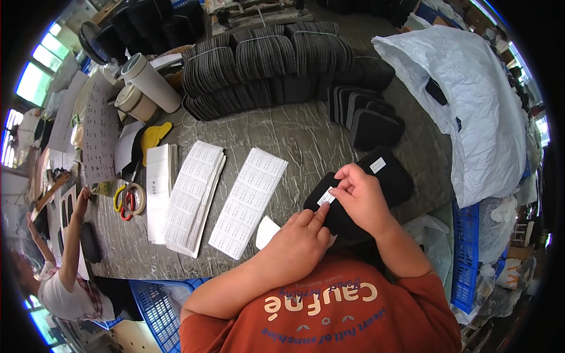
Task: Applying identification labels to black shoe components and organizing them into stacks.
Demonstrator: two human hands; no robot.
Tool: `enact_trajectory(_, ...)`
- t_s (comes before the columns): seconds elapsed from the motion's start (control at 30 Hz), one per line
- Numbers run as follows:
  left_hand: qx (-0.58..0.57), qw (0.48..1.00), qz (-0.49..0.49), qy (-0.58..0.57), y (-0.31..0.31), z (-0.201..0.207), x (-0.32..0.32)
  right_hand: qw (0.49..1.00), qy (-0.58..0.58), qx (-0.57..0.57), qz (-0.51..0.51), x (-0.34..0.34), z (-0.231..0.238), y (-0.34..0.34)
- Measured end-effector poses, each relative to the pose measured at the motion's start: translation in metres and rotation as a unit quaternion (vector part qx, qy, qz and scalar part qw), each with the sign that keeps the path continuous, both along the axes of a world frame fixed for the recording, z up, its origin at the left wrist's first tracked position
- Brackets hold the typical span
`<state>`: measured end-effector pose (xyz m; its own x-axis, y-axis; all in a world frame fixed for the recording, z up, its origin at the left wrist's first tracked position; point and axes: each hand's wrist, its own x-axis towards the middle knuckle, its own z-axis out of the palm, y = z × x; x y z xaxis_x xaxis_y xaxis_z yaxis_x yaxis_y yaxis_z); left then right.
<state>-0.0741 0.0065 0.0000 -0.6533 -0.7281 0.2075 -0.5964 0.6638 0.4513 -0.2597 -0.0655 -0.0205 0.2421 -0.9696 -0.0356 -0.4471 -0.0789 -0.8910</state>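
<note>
Dark grey, creased sheeting covers my table (294,132), with tied stacks of black pads (265,56) along its far side and a bulging white sack (477,112) at the right. Strips of printed labels (248,203) lie to my left; a co-worker (76,294) is beyond them. The small white label (325,196) is on a black pad (341,220) in front of me. My left hand (306,230) is half curled, a fingertip on the label's near end; my right hand (363,197) has thumb and forefinger drawn together at its far end, though I cannot tell whether they grip it. My hands hide much of that pad. The scissors (119,200) are partly covered by a tape roll (134,199), and the co-worker is cut off at the rim.
</note>
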Motion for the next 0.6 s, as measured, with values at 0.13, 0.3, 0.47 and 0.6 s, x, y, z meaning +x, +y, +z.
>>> enact_trajectory(0.13, -0.007, 1.000, 0.011, -0.011, 0.000, -0.001, -0.003, 0.999, 0.027, -0.011, -0.015, 0.003, -0.002, 0.003)
enact_trajectory(0.3, 0.017, 1.000, 0.009, -0.025, -0.013, 0.000, -0.008, 0.977, 0.127, -0.173, -0.012, 0.003, -0.005, -0.002)
enact_trajectory(0.47, 0.051, 0.998, -0.020, -0.016, -0.010, 0.002, 0.003, 0.985, 0.099, -0.143, 0.008, -0.010, 0.000, -0.011)
enact_trajectory(0.6, 0.031, 0.998, 0.003, 0.046, -0.004, -0.007, 0.009, 0.996, 0.060, -0.065, -0.026, -0.046, 0.012, -0.031)
